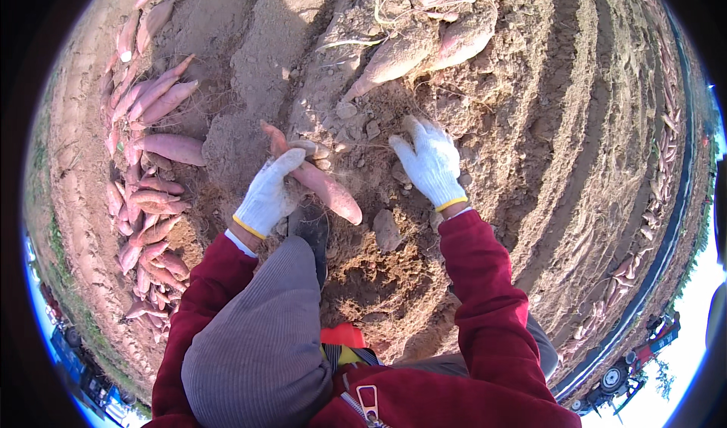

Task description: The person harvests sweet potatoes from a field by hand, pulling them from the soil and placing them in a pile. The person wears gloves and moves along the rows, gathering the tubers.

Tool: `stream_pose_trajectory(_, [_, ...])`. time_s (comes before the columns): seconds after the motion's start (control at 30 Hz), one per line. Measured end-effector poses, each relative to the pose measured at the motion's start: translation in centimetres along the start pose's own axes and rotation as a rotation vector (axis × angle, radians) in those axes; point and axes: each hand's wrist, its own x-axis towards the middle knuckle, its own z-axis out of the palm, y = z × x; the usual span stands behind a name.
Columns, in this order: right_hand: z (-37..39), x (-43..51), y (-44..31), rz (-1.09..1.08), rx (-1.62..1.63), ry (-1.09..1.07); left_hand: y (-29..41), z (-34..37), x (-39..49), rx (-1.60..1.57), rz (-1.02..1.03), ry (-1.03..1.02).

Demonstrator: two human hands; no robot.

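Observation:
White knit gloves with yellow cuffs cover both hands. My left hand (272,186) is closed around a long pink sweet potato (326,189), which slants from upper left to lower right. My right hand (429,158) rests on or just over the loose soil, its fingers spread and nothing visible in it; its fingertips are dusty with earth. Beyond it lies a cluster of soil-covered sweet potatoes (400,58) with thin roots and stems. A long heap of sweet potatoes (153,201) lies on the ground to the left.
A clod of earth (387,230) lies between my arms, above a dug hollow (369,280). My shoe (309,235) stands beside my left hand. Ridges of soil (568,144) and another row of sweet potatoes (664,161) run along the right. Vehicles stand at the far edges.

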Motion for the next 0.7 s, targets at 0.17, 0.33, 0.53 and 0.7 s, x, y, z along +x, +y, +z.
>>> stream_pose_trajectory(0.17, [3.5,7.5,1.7,0.010,-0.147,-0.142,14.2,-11.8,-1.2,0.138,0.343,0.159])
stream_pose_trajectory(0.33, [3.6,6.5,0.5,0.147,-0.011,-0.407,28.4,-26.3,-2.4,0.386,0.602,0.534])
stream_pose_trajectory(0.53, [5.6,1.6,-1.6,-0.179,-0.102,-0.540,28.1,-30.4,-1.7,0.663,0.627,0.684])
stream_pose_trajectory(0.7, [3.3,-5.6,-1.0,-0.422,-0.122,-0.734,14.7,-10.9,7.4,0.255,0.416,0.309])
